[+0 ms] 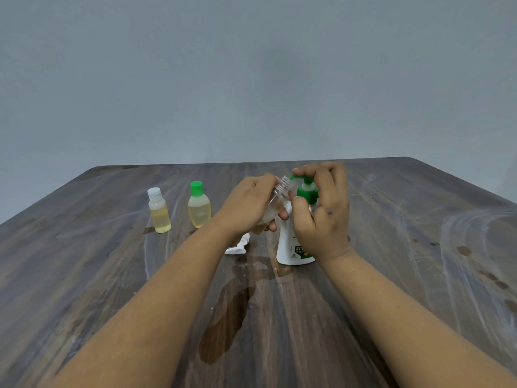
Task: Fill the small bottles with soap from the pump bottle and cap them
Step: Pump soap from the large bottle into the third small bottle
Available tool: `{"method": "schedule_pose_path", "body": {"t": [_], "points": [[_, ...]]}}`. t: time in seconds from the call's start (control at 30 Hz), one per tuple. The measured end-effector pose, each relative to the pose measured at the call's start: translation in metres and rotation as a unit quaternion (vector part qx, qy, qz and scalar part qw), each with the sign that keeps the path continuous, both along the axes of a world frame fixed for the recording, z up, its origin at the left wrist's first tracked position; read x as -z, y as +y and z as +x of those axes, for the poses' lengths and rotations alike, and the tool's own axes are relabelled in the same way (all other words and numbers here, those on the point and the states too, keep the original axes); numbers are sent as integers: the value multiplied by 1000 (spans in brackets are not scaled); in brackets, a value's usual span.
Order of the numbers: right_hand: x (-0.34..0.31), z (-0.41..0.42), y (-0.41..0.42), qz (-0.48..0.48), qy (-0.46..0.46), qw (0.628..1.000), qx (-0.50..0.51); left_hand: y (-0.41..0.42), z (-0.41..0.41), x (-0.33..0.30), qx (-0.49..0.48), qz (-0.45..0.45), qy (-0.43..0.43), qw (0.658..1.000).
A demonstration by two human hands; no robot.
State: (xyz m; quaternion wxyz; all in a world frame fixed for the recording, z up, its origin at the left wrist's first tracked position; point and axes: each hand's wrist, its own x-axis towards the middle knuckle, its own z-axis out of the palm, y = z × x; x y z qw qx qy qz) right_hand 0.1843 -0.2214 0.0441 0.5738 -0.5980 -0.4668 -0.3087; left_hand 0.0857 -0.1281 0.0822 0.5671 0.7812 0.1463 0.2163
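Person held an open small bottle (275, 201) under the spout of the pump bottle (296, 247) at the middle of the bench (391, 275).

Left hand (249, 205) gripped the clear uncapped bottle, fingers curled round its body, tilting its threaded neck up against the green spout. Right hand (321, 208) sat over the green pump head (306, 189), fingers bent on top of it, thumb lower by the collar. The white pump bottle stood upright on the bench, partly hidden by the right hand. A white cap (237, 247) lay on the bench just below the left wrist. Further left stood two capped bottles of yellowish liquid, apart from each other: a white-capped bottle (159, 211) and a green-capped bottle (199, 205). A dark wet patch (226, 323) ran down the bench between the forearms.
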Motion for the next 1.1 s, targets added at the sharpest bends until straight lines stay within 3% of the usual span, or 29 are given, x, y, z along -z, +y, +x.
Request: {"method": "schedule_pose_path", "body": {"t": [1.1], "points": [[0, 1, 0, 10, 6, 1000, 4, 1, 1, 1, 1, -1, -1, 1000]]}}
